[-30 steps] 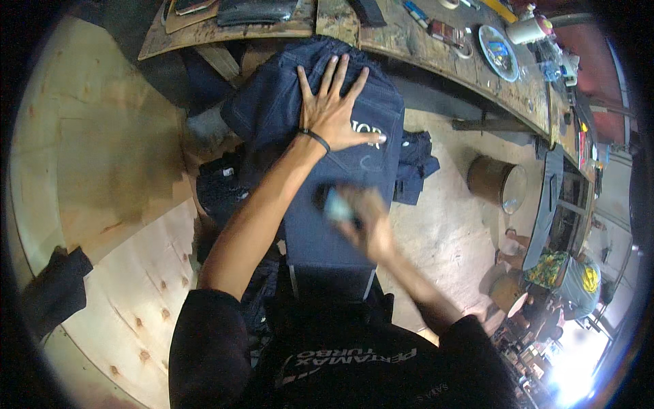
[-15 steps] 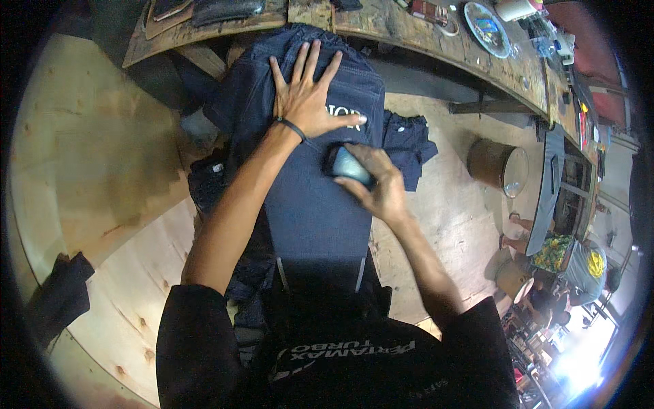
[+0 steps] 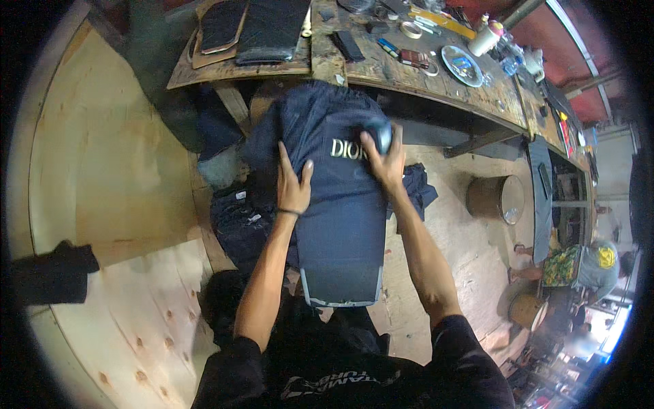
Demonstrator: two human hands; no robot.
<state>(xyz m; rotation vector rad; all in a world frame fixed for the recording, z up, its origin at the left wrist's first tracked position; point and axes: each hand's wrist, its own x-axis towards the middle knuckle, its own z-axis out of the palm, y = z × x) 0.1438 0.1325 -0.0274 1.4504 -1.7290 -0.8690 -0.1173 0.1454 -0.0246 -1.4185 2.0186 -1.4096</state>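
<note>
A dark navy cloth garment [image 3: 340, 204] with pale lettering is drawn over a narrow board [image 3: 340, 290], whose light-edged near end sticks out towards me. My left hand [image 3: 294, 187] rests on the garment's left side, finger and thumb stretched apart on the cloth; its other fingers are hard to make out. In my right hand [image 3: 388, 160] is a smooth, rounded, dark blue-grey block [image 3: 379, 134], held against the cloth beside the lettering. The block's underside is hidden, so its exact kind does not show.
Beyond the garment stands a worn wooden workbench [image 3: 381, 65] with dark cloth pieces [image 3: 272, 31], a round dish [image 3: 462, 66] and tape. Dark garments [image 3: 242, 211] lie beside the board. Round stools [image 3: 495, 199] stand at right, near another person [image 3: 562, 266].
My left hand has come off the far part of the garment, nearer to me on its left side. My right hand has carried the block farther away, beside the lettering. The view has shifted.
</note>
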